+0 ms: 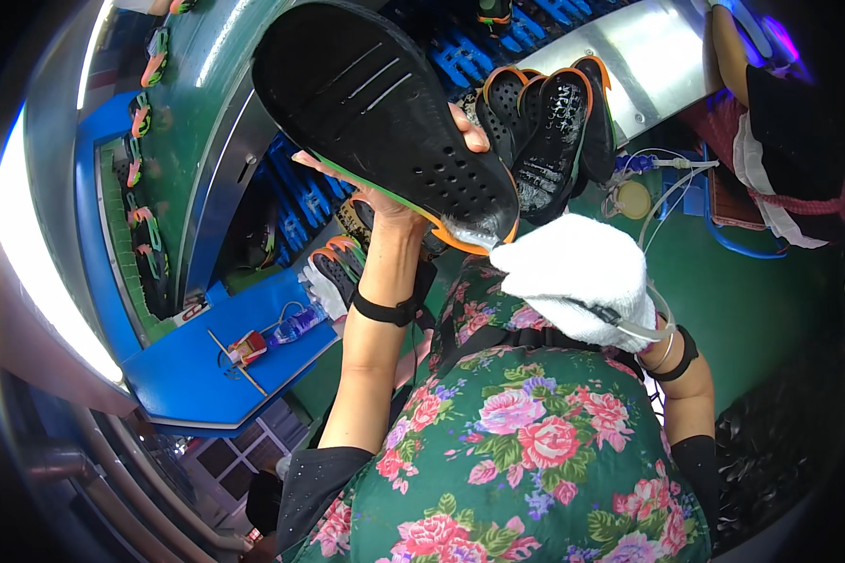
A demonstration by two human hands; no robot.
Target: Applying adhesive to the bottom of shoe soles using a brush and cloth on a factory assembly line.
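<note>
A large black shoe sole with an orange and green edge is held up in front of me. My left hand, bare, grips it from beneath, with fingertips curling over its right side. The small holes and grooves of its inner face are towards me. My right hand wears a white glove and is closed, its fingertips at the sole's orange-rimmed heel. There a wet, whitish smear shines. A clear hose runs along the gloved wrist; whatever those fingers hold is hidden.
More black soles stand bunched behind, beside a metal plate. On the left, a blue table carries a bottle and a red item. Shoe parts line a green surface. Another person's arm shows at upper right.
</note>
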